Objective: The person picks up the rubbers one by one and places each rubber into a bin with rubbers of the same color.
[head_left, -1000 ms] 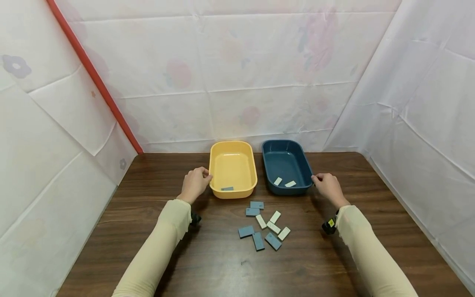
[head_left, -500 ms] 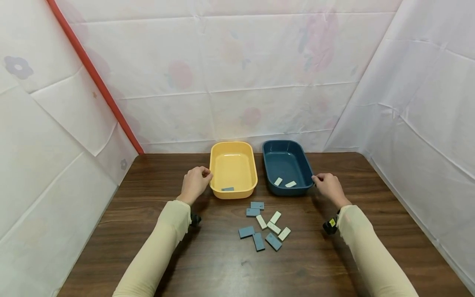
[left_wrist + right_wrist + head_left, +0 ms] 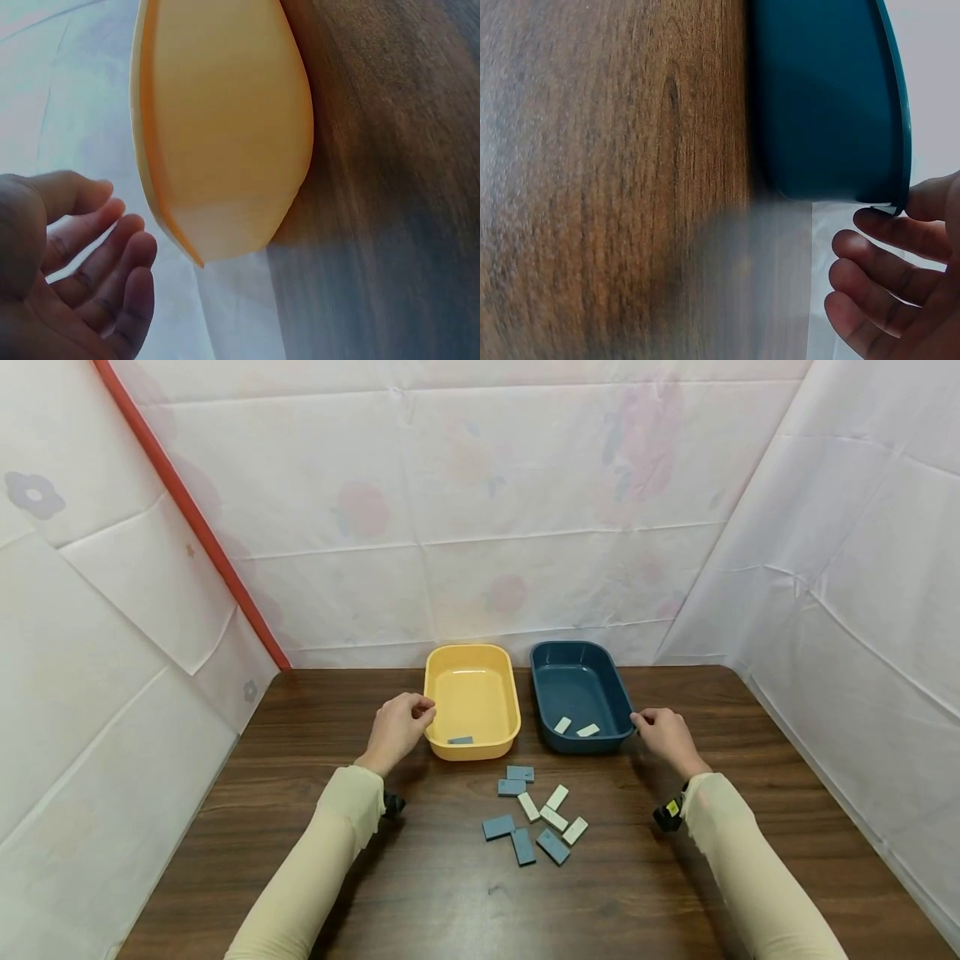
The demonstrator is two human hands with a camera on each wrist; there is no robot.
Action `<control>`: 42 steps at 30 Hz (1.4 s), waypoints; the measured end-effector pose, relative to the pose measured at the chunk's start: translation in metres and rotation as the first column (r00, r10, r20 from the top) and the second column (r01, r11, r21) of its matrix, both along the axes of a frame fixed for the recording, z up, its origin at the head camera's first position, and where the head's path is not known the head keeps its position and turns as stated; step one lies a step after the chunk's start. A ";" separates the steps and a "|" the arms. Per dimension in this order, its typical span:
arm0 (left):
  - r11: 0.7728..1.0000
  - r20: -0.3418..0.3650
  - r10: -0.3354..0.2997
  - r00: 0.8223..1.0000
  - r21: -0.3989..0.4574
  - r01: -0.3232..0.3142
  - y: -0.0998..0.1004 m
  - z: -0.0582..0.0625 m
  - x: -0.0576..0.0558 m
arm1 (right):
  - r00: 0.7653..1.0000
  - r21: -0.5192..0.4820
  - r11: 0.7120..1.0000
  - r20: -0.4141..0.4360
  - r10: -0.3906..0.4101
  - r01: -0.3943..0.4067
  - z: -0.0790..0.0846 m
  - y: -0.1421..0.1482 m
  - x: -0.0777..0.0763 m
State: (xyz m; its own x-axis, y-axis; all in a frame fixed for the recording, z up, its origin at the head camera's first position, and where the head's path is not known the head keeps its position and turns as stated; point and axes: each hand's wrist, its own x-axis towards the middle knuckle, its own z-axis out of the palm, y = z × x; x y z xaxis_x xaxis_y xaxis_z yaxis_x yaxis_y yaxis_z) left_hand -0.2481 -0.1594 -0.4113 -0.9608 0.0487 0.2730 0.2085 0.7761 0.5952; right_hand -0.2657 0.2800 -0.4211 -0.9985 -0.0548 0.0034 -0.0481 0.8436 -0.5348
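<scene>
Tiles (image 3: 554, 819) lie before us, yellow tub (image 3: 472, 697) at their eleven o'clock, blue tub (image 3: 575, 683) at one. Our left hand (image 3: 396, 731), loosely curled and holding nothing, is just beside the yellow tub; our right hand (image 3: 666, 739) pinches the blue tub's four-o'clock rim, where an uneven tug could skew it.
</scene>
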 end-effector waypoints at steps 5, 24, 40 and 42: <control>0.999 -0.045 -0.041 0.998 -0.027 0.040 0.001 -0.001 0.001 | 1.000 0.000 1.000 -0.002 -0.001 0.001 0.000 0.000 0.000; 0.975 0.039 -0.218 0.975 -0.038 0.219 0.010 0.009 0.015 | 1.000 -0.002 1.000 0.003 -0.008 0.008 -0.002 -0.001 0.002; 0.927 0.132 -0.343 0.930 -0.110 0.358 0.024 0.011 0.024 | 1.000 -0.013 1.000 0.004 -0.021 0.021 -0.003 -0.001 0.002; 0.920 0.145 -0.358 0.923 -0.117 0.375 0.026 0.011 0.025 | 1.000 -0.014 1.000 0.009 -0.026 0.026 -0.004 -0.001 0.001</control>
State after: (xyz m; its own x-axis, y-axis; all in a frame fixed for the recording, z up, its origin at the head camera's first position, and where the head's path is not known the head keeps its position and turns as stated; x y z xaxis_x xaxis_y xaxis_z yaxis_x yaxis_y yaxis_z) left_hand -0.2228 -0.1333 -0.3998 -0.8931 0.4326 0.1233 0.4288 0.7357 0.5242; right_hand -0.2643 0.2787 -0.4248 -0.9996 -0.0288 -0.0043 -0.0217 0.8367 -0.5472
